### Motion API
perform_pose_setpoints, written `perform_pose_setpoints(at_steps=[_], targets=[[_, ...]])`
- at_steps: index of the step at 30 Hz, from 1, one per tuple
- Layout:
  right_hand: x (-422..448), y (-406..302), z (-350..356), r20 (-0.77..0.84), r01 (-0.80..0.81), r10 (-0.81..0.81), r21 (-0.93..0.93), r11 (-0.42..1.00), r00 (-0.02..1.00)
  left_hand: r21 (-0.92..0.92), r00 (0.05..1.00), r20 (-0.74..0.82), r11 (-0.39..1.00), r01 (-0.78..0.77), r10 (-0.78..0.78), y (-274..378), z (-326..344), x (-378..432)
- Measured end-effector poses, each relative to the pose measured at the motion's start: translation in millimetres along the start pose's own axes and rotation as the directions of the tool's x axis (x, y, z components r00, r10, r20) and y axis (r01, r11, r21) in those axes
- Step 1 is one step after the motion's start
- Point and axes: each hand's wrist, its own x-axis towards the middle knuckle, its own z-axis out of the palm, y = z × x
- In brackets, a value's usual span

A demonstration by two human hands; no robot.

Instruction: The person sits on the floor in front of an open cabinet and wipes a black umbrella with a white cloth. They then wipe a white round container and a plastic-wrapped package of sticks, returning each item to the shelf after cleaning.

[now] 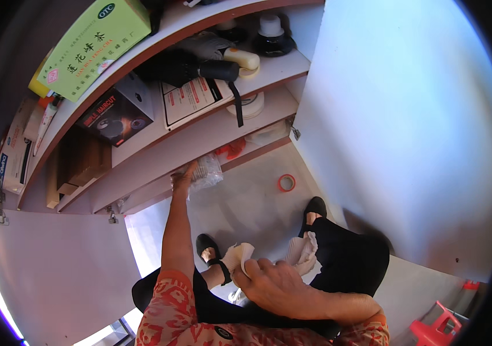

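Note:
My left hand [184,175] reaches into the lowest compartment of a white cabinet and touches a clear plastic bag [207,171] with pale ridged things inside; the fingers are partly hidden under the shelf. Whether it grips the bag I cannot tell. My right hand [269,283], in front of my lap, is closed around a crumpled whitish cloth [238,255], whose other end [304,255] sticks out past the knuckles. Beside the bag lies a red plastic bag [231,149] in the same compartment.
Upper shelves hold a green box [94,47], a haircut kit box [118,114], a black folding umbrella [211,69], a dark bottle [273,36] and wooden pieces [83,160]. A tape roll [286,183] lies on the floor. Cabinet doors [397,116] stand wide at both sides. A red plastic object [436,328] is at lower right.

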Motion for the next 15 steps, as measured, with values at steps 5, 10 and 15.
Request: perform_pose_setpoints(at_steps=[5, 10, 15], targets=[[-1.6, -2.0, -0.2, 0.024, 0.011, -0.011, 0.01, 1.0, 1.0, -0.451, 0.979, 0.167, 0.873, 0.185, -0.12, -1.1, 4.0, -9.9], [1.1, -0.7, -9.7, 0.058, 0.05, -0.053, 0.054, 0.997, 0.997, -0.862, 0.945, 0.292, 0.468, 0.195, 0.145, -49.2, 16.9, -1.9], [-1.6, 0.9, -15.9, 0.05, 0.049, -0.05, 0.014, 0.999, 0.997, -0.914, 0.923, 0.372, 0.213, 0.346, 0.099, -43.3, 25.8, -32.6]])
